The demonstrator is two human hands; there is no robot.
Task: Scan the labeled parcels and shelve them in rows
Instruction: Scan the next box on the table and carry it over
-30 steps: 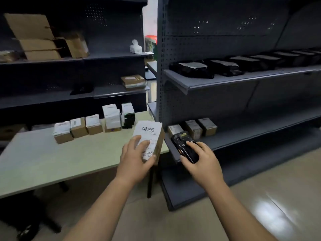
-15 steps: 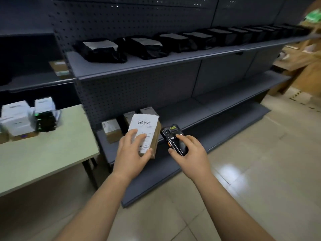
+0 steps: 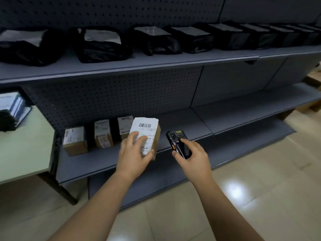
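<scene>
At centre frame the left hand [image 3: 133, 153] grips a labelled cardboard parcel [image 3: 147, 133], barcode up, above the lower shelf [image 3: 182, 121]. Just right of it, the right hand [image 3: 192, 157] clasps a handheld scanner [image 3: 178, 143]. Behind, three boxes [image 3: 103, 133] already stand in a row, so this one probably goes fourth. Farther up, black bagged parcels [image 3: 102, 47] line the upper shelf [image 3: 173, 61].

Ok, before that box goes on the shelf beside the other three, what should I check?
1. Left hand grips box: ok.
2. Barcode faces up, uncovered: ok.
3. Right hand holds scanner: ok.
4. Scan registered: cannot tell, no screen readable.
5. Shelf bare right of shelved boxes: ok.
</scene>
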